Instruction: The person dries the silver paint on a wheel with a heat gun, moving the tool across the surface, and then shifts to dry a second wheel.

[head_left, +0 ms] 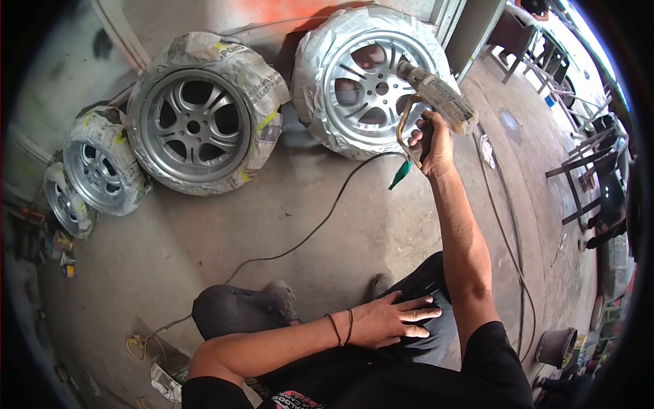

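My right hand is closed round the handle of a heat gun, a worn pale tool with a cord and a bit of green tape below the grip. Its nozzle points at the right side of a silver wheel, whose tyre is wrapped in whitish masking paper. My left hand rests spread on my thigh, fingers apart, with nothing in it. Left of the silver wheel stands a greyer wheel masked with newspaper.
Two more masked wheels lean at the far left. A black cord crosses the concrete floor. Another cable runs along the right. A bucket is at the lower right, chairs stand at the right, and people are partly visible there.
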